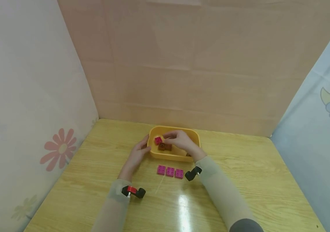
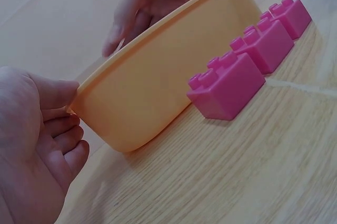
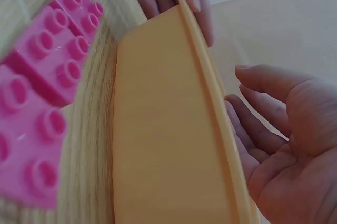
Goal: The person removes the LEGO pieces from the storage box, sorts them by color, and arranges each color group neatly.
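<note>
A yellow plastic tub point(image 1: 167, 157) stands toward the back of the table. My left hand point(image 1: 136, 155) pinches the tub's left end at the rim; in the left wrist view the thumb lies on the rim point(image 2: 158, 27) and the other fingers curl below it. Over the tub's inside is my right hand point(image 1: 180, 140), thumb and fingers apart, with nothing visible between them in the right wrist view. Near its fingertips, a magenta-red toy brick point(image 1: 158, 140) and two brown bricks point(image 1: 165, 147) lie in the tub. The right forearm partly covers another brown piece point(image 1: 188, 155).
Three pink studded bricks point(image 1: 170, 171) sit in a row on the wooden table point(image 1: 234, 167), just in front of the tub. A beige backdrop point(image 1: 182, 80) rises behind the tub, with patterned pale sheets point(image 1: 23, 96) at both sides.
</note>
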The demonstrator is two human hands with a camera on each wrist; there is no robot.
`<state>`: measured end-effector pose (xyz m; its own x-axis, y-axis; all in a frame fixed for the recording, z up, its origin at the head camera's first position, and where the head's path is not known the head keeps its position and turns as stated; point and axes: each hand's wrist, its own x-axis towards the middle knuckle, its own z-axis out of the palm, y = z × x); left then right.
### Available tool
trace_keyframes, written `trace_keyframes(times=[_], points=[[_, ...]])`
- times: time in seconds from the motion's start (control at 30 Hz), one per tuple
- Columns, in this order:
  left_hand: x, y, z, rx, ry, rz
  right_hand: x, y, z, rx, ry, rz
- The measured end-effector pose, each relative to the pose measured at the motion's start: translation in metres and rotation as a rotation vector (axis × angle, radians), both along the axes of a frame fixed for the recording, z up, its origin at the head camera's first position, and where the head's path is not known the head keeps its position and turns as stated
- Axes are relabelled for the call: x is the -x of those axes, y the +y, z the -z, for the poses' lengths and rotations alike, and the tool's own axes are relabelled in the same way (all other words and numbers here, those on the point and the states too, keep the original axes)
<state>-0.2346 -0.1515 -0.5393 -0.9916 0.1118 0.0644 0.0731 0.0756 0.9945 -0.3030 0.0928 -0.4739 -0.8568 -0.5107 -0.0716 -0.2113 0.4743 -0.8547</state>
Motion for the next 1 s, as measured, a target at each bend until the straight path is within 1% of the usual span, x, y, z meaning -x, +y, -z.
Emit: trace_keyframes(times=[0.13, 0.23, 0.3, 0.43, 0.57, 0.7, 0.8, 1.0], points=[[0.000, -0.001, 0.000, -0.005, 0.000, -0.002, 0.010, -0.011, 0.003, -0.008, -0.022, 0.016], [0.000, -0.001, -0.001, -0.005, 0.005, 0.005, 0.015, -0.017, 0.008, 0.013, -0.032, 0.022], [-0.001, -0.001, -0.001, 0.003, 0.011, 0.011, 0.018, -0.020, 0.010, 0.020, -0.031, 0.031], [-0.001, -0.001, 0.000, 0.019, -0.002, 0.016, 0.022, -0.025, 0.018, 0.021, -0.023, 0.060], [-0.002, 0.000, 0.001, 0.013, -0.015, 0.021, 0.025, -0.026, 0.026, 0.043, -0.048, 0.074], [-0.004, 0.002, 0.001, 0.006, -0.008, 0.023, 0.028, -0.026, 0.035, 0.057, -0.083, 0.072], [-0.005, 0.003, 0.000, 0.006, -0.006, 0.022, 0.029, -0.025, 0.039, 0.051, -0.087, 0.070], [-0.007, 0.002, -0.001, 0.010, -0.005, 0.021, 0.029, -0.026, 0.040, 0.037, -0.074, 0.022]])
